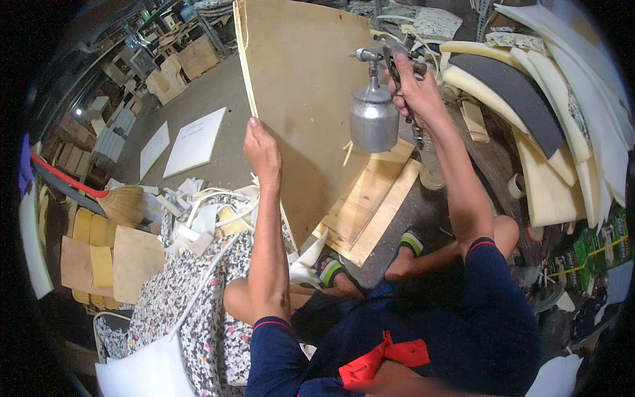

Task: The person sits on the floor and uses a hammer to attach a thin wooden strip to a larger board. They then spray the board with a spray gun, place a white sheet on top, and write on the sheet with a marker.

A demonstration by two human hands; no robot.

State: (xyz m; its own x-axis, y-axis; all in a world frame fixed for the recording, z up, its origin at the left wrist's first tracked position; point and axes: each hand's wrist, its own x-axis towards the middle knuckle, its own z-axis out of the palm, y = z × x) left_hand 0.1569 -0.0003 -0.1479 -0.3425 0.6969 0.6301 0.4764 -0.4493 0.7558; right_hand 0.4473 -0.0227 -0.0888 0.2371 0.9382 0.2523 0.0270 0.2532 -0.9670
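Here, right hand fingers clench spray gun; left hand grips plywood board.

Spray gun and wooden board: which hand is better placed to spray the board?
Right, probably. The right hand grips the spray gun in front of the plywood board, while the left hand holds the board's edge upright.

The large upright pale plywood board runs out past the picture's top edge. Its lower edge is hidden behind the left forearm and the floral fabric pile. The fingers of the right hand cover the metal spray gun's grip and trigger. The far shelves at upper left are too small to make out.
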